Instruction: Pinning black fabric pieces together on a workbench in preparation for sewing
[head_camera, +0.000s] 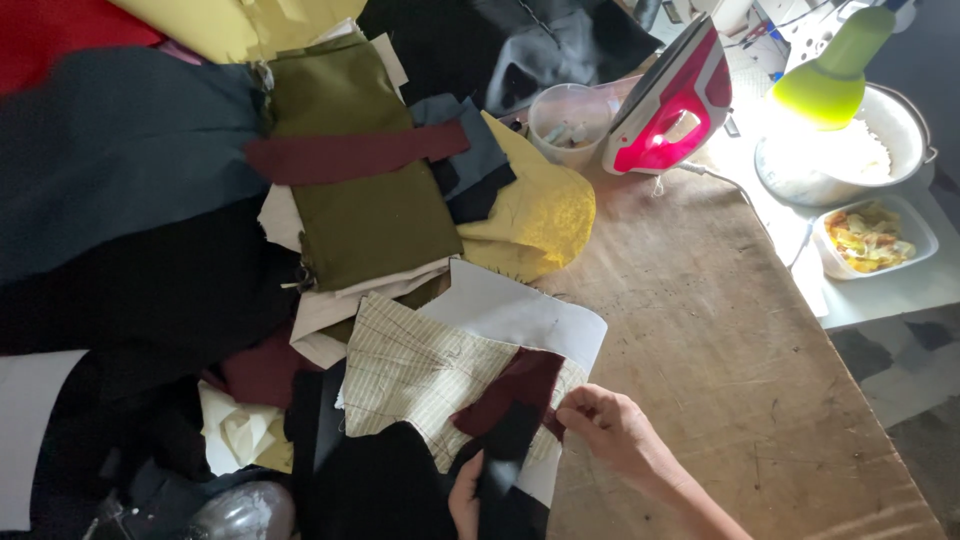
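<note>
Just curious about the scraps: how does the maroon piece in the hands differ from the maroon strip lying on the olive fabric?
The maroon piece is short, crumpled and pinched by the right hand. The maroon strip is long, flat and untouched, lying across the olive fabric. Both share a similar dark red.

We see the right hand (612, 428) pinching a maroon fabric piece (512, 388) while the left hand (466, 496) holds black cloth (505, 450).

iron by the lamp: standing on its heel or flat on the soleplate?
On its heel. The pink-and-white iron stands tilted upright, soleplate off the wooden table.
</note>
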